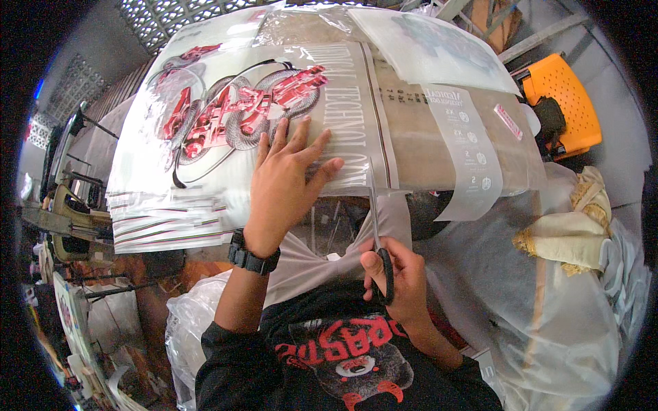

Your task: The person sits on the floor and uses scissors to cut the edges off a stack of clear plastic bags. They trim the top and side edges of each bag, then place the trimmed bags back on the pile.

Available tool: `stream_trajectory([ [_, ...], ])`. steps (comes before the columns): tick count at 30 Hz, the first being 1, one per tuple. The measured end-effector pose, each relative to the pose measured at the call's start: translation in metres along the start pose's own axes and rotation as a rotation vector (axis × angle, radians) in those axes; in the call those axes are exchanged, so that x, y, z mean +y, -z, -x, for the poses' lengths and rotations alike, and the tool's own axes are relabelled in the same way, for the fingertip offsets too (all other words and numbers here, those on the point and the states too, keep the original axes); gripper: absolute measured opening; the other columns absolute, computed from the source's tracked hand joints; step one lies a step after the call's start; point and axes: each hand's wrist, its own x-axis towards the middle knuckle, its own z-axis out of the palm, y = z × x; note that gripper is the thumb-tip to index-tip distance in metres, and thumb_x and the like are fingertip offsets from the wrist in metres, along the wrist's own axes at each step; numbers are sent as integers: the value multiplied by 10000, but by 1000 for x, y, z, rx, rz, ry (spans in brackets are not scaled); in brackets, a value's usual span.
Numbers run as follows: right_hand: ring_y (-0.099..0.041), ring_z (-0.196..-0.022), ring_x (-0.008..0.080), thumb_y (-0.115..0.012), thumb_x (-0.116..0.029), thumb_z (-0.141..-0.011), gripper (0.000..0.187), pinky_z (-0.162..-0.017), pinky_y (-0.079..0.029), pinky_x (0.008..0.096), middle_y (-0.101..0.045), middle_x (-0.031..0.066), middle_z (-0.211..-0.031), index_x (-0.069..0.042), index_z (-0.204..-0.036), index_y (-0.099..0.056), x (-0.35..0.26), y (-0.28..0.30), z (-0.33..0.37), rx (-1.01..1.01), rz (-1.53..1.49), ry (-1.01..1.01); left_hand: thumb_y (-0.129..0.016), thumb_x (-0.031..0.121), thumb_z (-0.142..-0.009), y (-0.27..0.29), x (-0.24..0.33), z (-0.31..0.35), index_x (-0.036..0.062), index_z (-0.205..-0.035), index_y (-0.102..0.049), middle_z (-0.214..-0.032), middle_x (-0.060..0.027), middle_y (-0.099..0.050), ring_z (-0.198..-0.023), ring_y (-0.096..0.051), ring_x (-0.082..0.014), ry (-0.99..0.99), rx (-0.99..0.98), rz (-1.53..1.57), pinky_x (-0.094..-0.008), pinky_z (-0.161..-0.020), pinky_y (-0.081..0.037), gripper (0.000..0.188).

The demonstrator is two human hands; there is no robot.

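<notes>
My left hand (291, 171) lies flat with its fingers spread on a printed clear film sheet (205, 161) bearing a red and grey snake-like design. In my right hand (406, 277) is a pair of scissors (375, 216), the black handles around my fingers and the blades pointing away from me. The blade tips overlap the film's near edge, beside a dark printed line; whether the blades are apart is hard to see. Under the left part lies a stack of similar sheets (168, 229). Farther right, a narrow translucent printed strip (476, 164) hangs over the table's near edge.
The brown table surface (418, 147) shows through clear plastic. Another film sheet (439, 44) lies at the far right, near a small red-and-white label (508, 122). An orange chair (565, 103), yellowish cloth (565, 240) and plastic sheeting (521, 294) are at right; metal frames (72, 219) stand left.
</notes>
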Motion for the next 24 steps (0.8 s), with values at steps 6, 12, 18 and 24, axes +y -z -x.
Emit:
stream_trajectory([
  [6,-528,-531,48,-689,-419,-875,427,-432,-446,213,-544,-8,-615,-12,-976,-605,-3,-1,3,26,-5,-56,-604,606,-816,-2,0,-1,124,-1269,-618,-1389,-189,-497,-1344,-383,-404,-30,83,-28,-505,-1135,-222,661],
  [12,-523,-518,49,-688,-440,-870,604,-428,-451,207,-521,-11,-615,1,-1256,-542,-7,-3,5,53,67,-16,-628,614,-789,-2,4,0,113,-1275,-610,-1390,-184,-498,-1344,-391,-384,1,106,-34,-489,-1142,-219,698],
  [18,-516,-501,52,-689,-391,-877,712,-429,-448,214,-524,-15,-601,-78,-1445,-396,-11,-4,2,73,170,50,-634,609,-776,-1,6,1,113,-1278,-608,-1397,-177,-495,-1349,-390,-369,17,113,-37,-482,-1145,-218,706],
  [24,-489,-470,47,-715,-300,-872,700,-424,-436,227,-541,-18,-587,-139,-1465,-381,-10,-5,-7,79,152,47,-640,609,-769,0,7,2,103,-1262,-619,-1386,-178,-507,-1342,-402,-369,11,140,-12,-486,-1138,-227,707],
])
